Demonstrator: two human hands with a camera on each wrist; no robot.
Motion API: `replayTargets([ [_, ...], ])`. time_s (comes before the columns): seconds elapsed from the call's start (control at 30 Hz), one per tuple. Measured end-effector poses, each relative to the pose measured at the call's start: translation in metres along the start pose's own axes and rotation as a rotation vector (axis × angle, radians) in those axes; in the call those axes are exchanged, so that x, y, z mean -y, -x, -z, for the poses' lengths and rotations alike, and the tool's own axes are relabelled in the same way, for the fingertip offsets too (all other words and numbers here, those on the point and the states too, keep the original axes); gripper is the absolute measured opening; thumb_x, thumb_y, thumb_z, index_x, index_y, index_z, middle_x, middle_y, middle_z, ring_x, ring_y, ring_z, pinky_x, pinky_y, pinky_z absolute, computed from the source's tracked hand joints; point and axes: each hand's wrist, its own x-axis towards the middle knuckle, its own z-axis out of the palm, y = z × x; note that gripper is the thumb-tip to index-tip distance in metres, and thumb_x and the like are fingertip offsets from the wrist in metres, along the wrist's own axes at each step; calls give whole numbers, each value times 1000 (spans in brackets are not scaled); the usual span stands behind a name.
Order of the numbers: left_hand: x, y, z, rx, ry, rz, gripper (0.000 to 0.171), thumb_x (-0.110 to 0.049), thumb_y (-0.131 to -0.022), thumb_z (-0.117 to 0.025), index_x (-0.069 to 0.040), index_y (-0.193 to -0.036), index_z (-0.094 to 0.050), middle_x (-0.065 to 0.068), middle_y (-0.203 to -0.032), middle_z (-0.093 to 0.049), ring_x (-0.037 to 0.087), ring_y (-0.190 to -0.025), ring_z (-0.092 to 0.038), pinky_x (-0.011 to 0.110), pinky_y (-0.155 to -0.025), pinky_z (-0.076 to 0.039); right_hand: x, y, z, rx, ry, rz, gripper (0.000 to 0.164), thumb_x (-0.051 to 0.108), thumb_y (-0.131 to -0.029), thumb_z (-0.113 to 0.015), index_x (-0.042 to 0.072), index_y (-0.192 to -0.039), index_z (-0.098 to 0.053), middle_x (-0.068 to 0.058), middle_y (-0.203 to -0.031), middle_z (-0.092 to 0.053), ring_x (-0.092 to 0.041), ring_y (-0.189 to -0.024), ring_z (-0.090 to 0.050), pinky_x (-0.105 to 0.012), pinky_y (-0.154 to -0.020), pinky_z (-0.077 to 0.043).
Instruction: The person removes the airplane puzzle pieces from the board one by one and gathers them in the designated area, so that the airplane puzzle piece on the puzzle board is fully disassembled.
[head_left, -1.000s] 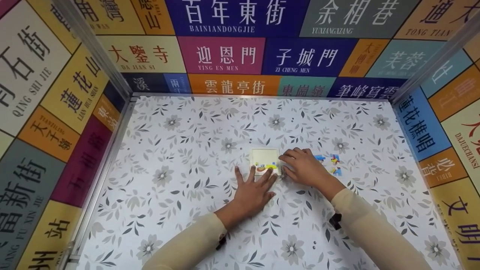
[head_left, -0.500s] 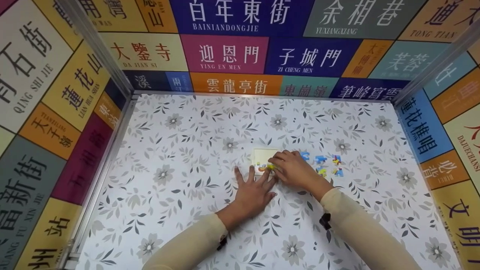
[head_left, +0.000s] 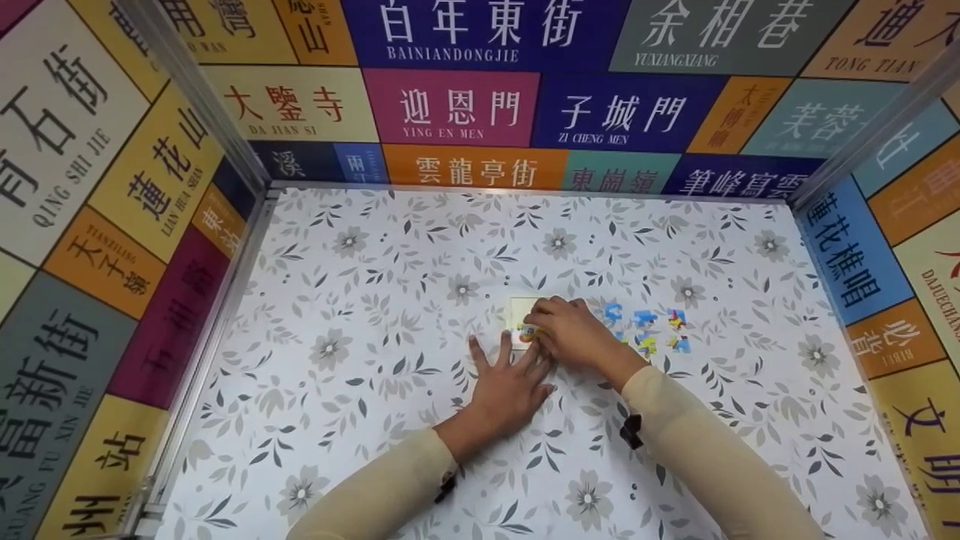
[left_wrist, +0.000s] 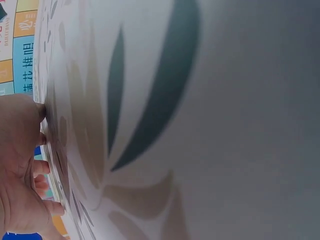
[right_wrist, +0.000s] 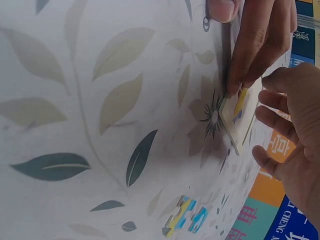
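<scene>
A small cream puzzle tray point(head_left: 519, 305) lies on the flowered tabletop, with colourful puzzle pieces point(head_left: 526, 331) along its near side. My left hand point(head_left: 506, 394) lies spread, its fingertips at the tray's near edge; in the left wrist view this hand point(left_wrist: 20, 170) appears at the left border. From the right, my right hand point(head_left: 577, 336) reaches over the tray with bent fingers, covering much of it. In the right wrist view, the right hand's fingers point(right_wrist: 275, 120) are at the tray point(right_wrist: 231, 117), beside a yellow piece point(right_wrist: 241, 101). No pinched piece is visible.
Several loose blue, yellow and red puzzle pieces point(head_left: 645, 319) lie right of the tray, some beside the right forearm. Panels with large lettering point(head_left: 457, 109) enclose the table at the back and both sides.
My right hand has moved left from the tray's right edge to over the tray, uncovering more loose pieces. My left hand has stayed almost in place.
</scene>
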Motion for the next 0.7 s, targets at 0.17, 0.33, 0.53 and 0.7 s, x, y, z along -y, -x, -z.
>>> replayTargets([
  [0.17,0,1,-2,-14,34,-1,60,-62,-117,-33,-43,-174,-34,-10,-183,-31,46,-170,-25,95,-117,-18,3,-7,-2,42,-14,-19,25,16,-109,-68,18,-132,-79,-8,-131,-69,-33,-126,-64,-67,-102,-52],
  [0.33,1,2,-4,-57,17,-12,59,-61,-116,-35,-44,-173,-35,-12,-184,-29,45,-169,-29,95,-114,-23,8,-17,-3,90,-41,-30,24,17,-109,-69,20,-129,-80,-9,-130,-66,-33,-119,-61,-69,-98,-52],
  [0.53,3,3,-5,-83,19,-19,57,-60,-116,-37,-44,-171,-39,-13,-184,-28,45,-168,-31,95,-113,-26,13,-27,-1,122,-71,-56,19,15,-106,-72,18,-121,-83,-9,-130,-63,-34,-117,-59,-65,-94,-53],
  [0.7,6,2,-5,-64,62,-21,58,-58,-117,-36,-44,-173,-35,-13,-185,-25,46,-169,-27,96,-114,-21,13,-31,-1,128,-123,-76,18,9,-103,-73,15,-117,-83,-10,-127,-62,-35,-115,-58,-62,-93,-51],
])
